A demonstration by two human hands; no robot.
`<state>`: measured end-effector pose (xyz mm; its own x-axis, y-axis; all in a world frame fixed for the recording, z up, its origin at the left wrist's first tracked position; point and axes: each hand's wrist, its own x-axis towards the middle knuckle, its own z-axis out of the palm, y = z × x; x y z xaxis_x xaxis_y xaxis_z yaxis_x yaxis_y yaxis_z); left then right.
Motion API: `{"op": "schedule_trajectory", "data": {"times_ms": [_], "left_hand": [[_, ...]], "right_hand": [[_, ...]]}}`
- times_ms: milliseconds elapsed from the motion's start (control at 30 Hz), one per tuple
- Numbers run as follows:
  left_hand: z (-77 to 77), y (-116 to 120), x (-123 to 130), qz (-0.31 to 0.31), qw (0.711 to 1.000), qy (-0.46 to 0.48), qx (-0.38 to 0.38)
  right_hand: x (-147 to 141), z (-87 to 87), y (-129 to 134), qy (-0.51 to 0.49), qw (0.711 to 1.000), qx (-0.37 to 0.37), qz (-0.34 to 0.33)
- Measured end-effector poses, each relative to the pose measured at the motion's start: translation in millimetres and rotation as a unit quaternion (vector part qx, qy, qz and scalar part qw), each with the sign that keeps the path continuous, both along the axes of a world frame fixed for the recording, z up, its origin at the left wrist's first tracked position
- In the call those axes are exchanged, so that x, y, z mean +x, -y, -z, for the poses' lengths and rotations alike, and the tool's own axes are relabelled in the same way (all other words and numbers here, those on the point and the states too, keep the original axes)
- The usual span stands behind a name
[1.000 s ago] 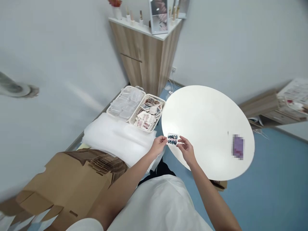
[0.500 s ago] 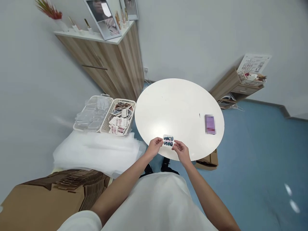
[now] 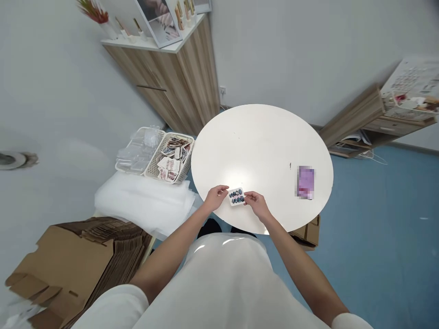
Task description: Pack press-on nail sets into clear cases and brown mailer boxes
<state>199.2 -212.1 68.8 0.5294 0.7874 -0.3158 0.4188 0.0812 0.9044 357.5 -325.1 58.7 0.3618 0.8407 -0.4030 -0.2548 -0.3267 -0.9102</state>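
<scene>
Above the near edge of the white round table (image 3: 260,137), I have a small white card of press-on nails (image 3: 236,197), its dark blue-green nails set in two rows. My right hand (image 3: 258,204) pinches the card's right edge between thumb and fingers. At the card's upper left edge is my left hand (image 3: 216,198), thumb and fingertips closed on the corner. The card is slightly tilted, its nails facing up toward me.
A purple, blurred-out packet (image 3: 306,183) lies on the table's right side. To the left stand a basket of nail cards (image 3: 185,172) and a basket of clear plastic cases (image 3: 132,153). White foam sheets (image 3: 144,201) and flattened cardboard boxes (image 3: 82,260) are nearer me. Behind stands a wooden cabinet (image 3: 164,87).
The card has tilted, its right side now higher, and both hands still flank it. My view has shifted, bringing more of the cardboard boxes into sight.
</scene>
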Motion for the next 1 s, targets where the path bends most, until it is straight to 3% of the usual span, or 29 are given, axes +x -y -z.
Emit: {"op": "schedule_trajectory", "data": {"times_ms": [167, 300, 467, 633, 800, 1000], "left_hand": [[12.0, -15.9, -7.1, 0.025, 0.998, -0.050, -0.006], [29.7, -21.9, -22.6, -0.053, 0.995, -0.077, -0.041], [53.8, -35.8, -43.4, -0.157, 0.982, -0.062, -0.083], [70.2, -58.0, -57.4, -0.199, 0.974, -0.067, -0.081], [76.4, -79.9, -65.4, -0.167, 0.981, -0.102, 0.000], [73.6, -95.6, -70.9, -0.024, 0.977, -0.174, 0.122]], "right_hand": [[4.9, 14.5, -28.6, -0.004, 0.998, -0.031, -0.055], [-9.4, 28.7, -50.5, 0.003, 0.998, -0.054, -0.012], [-37.6, 43.5, -75.5, -0.035, 0.996, -0.080, -0.020], [-59.7, 52.8, -101.6, -0.083, 0.994, -0.069, -0.015], [-73.8, 57.2, -122.4, -0.087, 0.994, -0.068, -0.004], [-84.9, 60.3, -135.7, 0.011, 0.995, -0.102, 0.008]]}}
